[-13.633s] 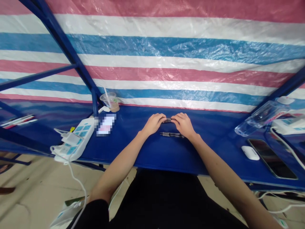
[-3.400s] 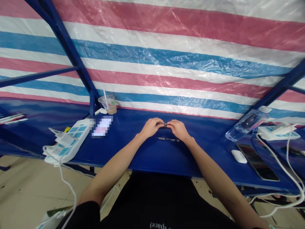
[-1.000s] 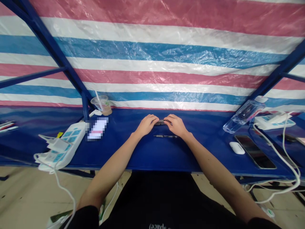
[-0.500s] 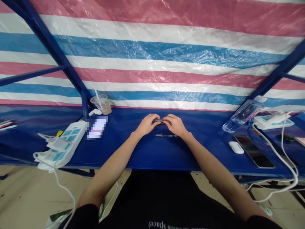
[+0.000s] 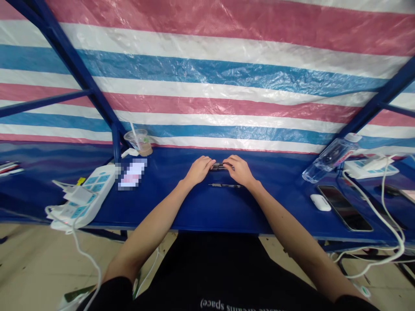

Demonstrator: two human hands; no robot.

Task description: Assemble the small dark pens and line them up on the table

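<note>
My left hand [image 5: 199,169] and my right hand [image 5: 239,169] meet at the middle of the blue table [image 5: 201,207]. Both pinch the ends of a small dark pen-like object [image 5: 219,166] held level between them. The fingers of both hands are curled round it. A second thin dark pen [image 5: 226,185] lies flat on the table just in front of my right wrist, touching neither hand.
A white power strip [image 5: 84,195] with plugs and cables sits at the left edge, a plastic cup with a straw [image 5: 140,141] behind it. At the right lie a water bottle [image 5: 330,159], a white earbud case [image 5: 320,202], a phone [image 5: 344,212] and another power strip [image 5: 369,168].
Both hands stay on the small dark object with only slight finger shifts. One dark piece lies before my wrist now, where two lay at first; the view has drifted a little.
</note>
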